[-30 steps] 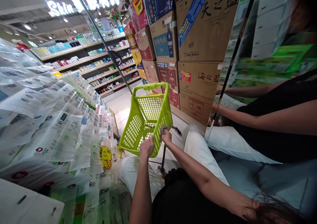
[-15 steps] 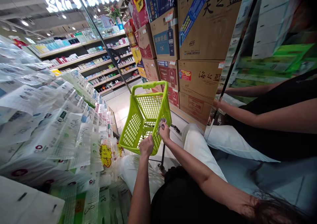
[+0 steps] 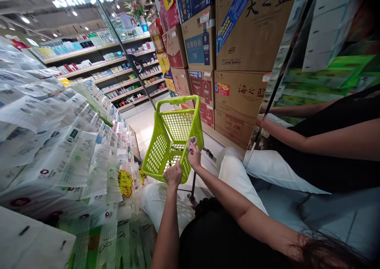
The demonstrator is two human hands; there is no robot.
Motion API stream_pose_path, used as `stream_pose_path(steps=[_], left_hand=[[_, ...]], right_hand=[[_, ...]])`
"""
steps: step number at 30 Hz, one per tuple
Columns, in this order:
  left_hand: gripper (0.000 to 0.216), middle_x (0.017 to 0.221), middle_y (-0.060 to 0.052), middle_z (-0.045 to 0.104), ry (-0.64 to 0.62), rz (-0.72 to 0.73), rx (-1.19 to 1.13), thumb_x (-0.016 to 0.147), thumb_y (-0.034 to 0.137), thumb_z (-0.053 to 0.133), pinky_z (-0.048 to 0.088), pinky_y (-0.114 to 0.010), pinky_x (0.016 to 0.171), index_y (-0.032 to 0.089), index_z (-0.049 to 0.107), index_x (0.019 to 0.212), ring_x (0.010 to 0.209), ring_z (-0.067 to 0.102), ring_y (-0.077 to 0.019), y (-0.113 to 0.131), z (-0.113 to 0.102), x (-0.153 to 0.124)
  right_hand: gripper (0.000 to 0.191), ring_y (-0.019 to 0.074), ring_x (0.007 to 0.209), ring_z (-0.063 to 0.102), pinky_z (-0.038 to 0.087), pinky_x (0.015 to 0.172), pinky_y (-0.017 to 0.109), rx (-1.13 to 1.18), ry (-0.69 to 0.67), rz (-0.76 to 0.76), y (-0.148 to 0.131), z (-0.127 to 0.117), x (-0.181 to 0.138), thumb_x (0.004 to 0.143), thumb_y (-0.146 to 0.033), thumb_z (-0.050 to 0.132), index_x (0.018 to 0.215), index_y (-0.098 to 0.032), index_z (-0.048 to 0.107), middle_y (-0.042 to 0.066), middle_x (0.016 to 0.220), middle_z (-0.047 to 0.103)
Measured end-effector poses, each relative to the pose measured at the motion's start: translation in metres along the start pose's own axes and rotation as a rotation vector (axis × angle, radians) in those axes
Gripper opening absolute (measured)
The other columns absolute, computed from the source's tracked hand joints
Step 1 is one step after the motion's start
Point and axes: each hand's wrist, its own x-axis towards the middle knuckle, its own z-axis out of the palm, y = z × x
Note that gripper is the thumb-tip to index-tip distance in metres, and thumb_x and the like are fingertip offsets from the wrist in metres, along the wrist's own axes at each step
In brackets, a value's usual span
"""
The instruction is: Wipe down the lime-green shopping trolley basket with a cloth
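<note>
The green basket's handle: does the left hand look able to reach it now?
Probably yes, with some stretch: nothing stands above the green basket between the left hand, at its near rim, and the handle.

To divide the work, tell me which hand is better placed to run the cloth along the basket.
Probably the right hand: it holds the cloth at the side of the basket, while the left hand grips its near rim.

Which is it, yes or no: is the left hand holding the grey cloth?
No, the right hand holds the grey cloth; the left hand grips the green shopping cart.
</note>
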Motion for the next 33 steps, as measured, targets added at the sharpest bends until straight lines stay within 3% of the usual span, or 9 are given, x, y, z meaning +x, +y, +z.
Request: stream_pose_path(steps=[2,5,7,11,14,19,24,26,33], left_hand=[[0.066,0.108,-0.015,0.078,0.006,-0.003,-0.008,0.107,0.044,0.020,0.047,-0.035,0.084,0.018,0.080,0.100,0.101,0.072,-0.0268,0.001,0.002,0.000],[0.067,0.106,-0.016,0.078,0.015,-0.008,-0.014,0.107,0.044,0.020,0.046,-0.034,0.082,0.017,0.081,0.099,0.100,0.072,-0.0265,0.000,0.004,0.002],[0.067,0.105,-0.015,0.078,0.019,-0.002,-0.016,0.107,0.044,0.020,0.046,-0.033,0.082,0.017,0.081,0.099,0.099,0.072,-0.0260,0.000,0.005,0.003],[0.068,0.105,-0.015,0.078,0.028,-0.013,-0.020,0.107,0.046,0.019,0.046,-0.033,0.082,0.018,0.080,0.099,0.099,0.072,-0.0258,0.003,0.006,0.005],[0.071,0.104,-0.016,0.078,0.035,-0.008,-0.025,0.108,0.046,0.016,0.045,-0.033,0.081,0.018,0.080,0.098,0.098,0.071,-0.0259,0.006,0.006,0.006],[0.073,0.102,-0.015,0.078,0.034,0.009,-0.029,0.108,0.046,0.013,0.043,-0.031,0.079,0.018,0.079,0.093,0.096,0.071,-0.0243,0.006,0.007,0.007],[0.075,0.100,-0.016,0.077,0.029,0.021,-0.042,0.108,0.046,0.011,0.042,-0.031,0.077,0.017,0.078,0.090,0.094,0.070,-0.0246,0.010,0.009,0.006],[0.076,0.099,-0.017,0.077,0.034,0.028,-0.045,0.108,0.045,0.010,0.042,-0.031,0.077,0.016,0.078,0.090,0.094,0.070,-0.0251,0.012,0.010,0.005],[0.077,0.098,-0.017,0.077,0.028,0.034,-0.047,0.107,0.044,0.008,0.042,-0.033,0.075,0.016,0.078,0.088,0.093,0.071,-0.0263,0.013,0.011,0.002]], right_hand=[[0.063,0.0226,0.119,0.063,0.049,0.106,0.032,-0.022,-0.040,0.002,0.005,-0.003,-0.009,0.075,-0.006,0.051,0.134,-0.018,0.067,0.011,0.132,0.064],[0.051,0.0247,0.105,0.068,0.054,0.097,0.034,-0.099,-0.110,0.156,0.015,-0.007,-0.023,0.073,-0.005,0.053,0.117,-0.015,0.076,0.012,0.114,0.070],[0.051,0.0255,0.104,0.068,0.054,0.097,0.035,-0.113,-0.119,0.209,0.014,-0.006,-0.025,0.073,-0.005,0.054,0.117,-0.015,0.076,0.012,0.110,0.071],[0.067,0.0233,0.120,0.062,0.047,0.109,0.033,-0.012,-0.047,0.061,-0.002,-0.001,-0.013,0.072,-0.005,0.052,0.135,-0.020,0.068,0.010,0.131,0.065],[0.069,0.0237,0.124,0.060,0.046,0.111,0.033,0.032,-0.023,-0.019,-0.002,0.000,-0.013,0.070,-0.006,0.054,0.136,-0.020,0.067,0.010,0.135,0.063],[0.050,0.0246,0.107,0.068,0.054,0.099,0.035,-0.055,-0.122,0.185,0.017,-0.003,-0.024,0.068,-0.006,0.056,0.112,-0.019,0.078,0.009,0.112,0.072],[0.072,0.0230,0.118,0.064,0.052,0.103,0.031,0.070,-0.050,0.050,0.003,0.002,-0.012,0.063,-0.005,0.053,0.132,-0.021,0.070,0.008,0.131,0.066],[0.072,0.0237,0.121,0.062,0.051,0.106,0.033,0.086,-0.024,0.012,0.000,0.002,-0.014,0.065,-0.006,0.052,0.133,-0.020,0.069,0.010,0.135,0.063],[0.053,0.0278,0.110,0.067,0.054,0.100,0.040,0.005,-0.051,0.188,0.009,0.000,-0.037,0.073,-0.009,0.054,0.122,-0.014,0.074,0.015,0.121,0.069]])
